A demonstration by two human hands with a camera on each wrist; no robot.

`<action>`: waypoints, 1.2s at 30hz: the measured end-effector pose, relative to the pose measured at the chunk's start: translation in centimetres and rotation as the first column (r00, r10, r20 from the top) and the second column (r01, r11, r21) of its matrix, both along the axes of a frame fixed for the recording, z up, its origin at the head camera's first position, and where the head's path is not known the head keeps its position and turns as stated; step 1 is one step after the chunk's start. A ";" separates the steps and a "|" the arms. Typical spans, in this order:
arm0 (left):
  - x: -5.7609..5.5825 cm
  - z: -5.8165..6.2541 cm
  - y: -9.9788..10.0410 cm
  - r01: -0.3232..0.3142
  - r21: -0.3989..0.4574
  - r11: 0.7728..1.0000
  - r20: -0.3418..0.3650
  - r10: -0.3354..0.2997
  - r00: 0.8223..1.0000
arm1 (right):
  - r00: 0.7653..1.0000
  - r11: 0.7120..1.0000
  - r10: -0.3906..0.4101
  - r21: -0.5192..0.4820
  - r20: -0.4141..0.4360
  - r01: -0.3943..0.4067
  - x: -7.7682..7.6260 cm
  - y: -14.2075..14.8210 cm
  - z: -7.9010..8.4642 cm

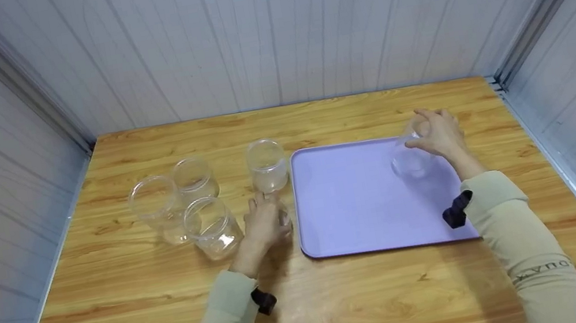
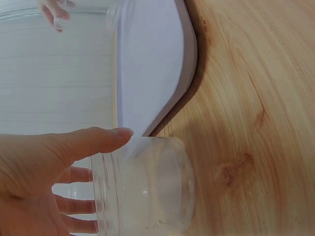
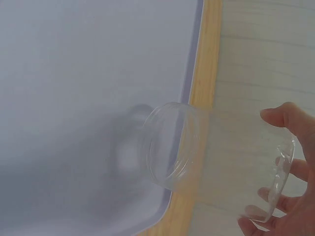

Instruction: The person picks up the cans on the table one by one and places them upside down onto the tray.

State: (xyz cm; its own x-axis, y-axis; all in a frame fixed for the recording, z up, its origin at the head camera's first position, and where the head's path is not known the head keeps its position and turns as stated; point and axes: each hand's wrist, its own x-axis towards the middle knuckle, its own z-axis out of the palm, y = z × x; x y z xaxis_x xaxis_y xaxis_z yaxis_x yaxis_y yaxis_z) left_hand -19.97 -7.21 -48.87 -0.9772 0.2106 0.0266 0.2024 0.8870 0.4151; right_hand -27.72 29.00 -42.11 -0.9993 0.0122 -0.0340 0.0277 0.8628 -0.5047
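My left hand [image 1: 264, 221] is at a clear plastic jar [image 2: 157, 191] standing upright on the table beside the tray's left edge. In the left wrist view its thumb lies along the jar's side, with the other fingers at the threaded rim. My right hand [image 1: 438, 133] holds another clear plastic jar [image 3: 236, 157] by its base, mouth downward. This jar is tilted over the right part of the purple tray [image 1: 353, 203]. Thumb and fingers grip opposite sides of the base in the right wrist view.
More clear jars stand on the wooden table: one [image 1: 268, 166] just beyond my left hand and a group to the left, with a near jar [image 1: 213, 229], a far jar [image 1: 195, 180] and a leftmost jar [image 1: 158, 209]. Pale panel walls [image 1: 266, 30] enclose the table's back and sides.
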 end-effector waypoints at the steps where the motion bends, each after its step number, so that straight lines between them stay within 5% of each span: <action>1: 0.0 0.0 0.0 -0.002 0.005 1.000 0.000 0.002 1.000 | 1.000 1.000 -0.005 0.000 0.002 0.005 0.0 0.1 0.0; 21: 0.2 0.1 0.1 -0.010 0.006 1.000 -0.024 0.010 1.000 | 0.995 0.997 -0.076 0.029 0.057 0.075 -0.8 2.0 -0.6; 36: 0.5 0.6 -0.1 -0.089 0.088 0.992 -0.048 0.094 0.994 | 0.992 0.995 -0.100 0.019 0.076 0.099 -1.1 2.6 -1.2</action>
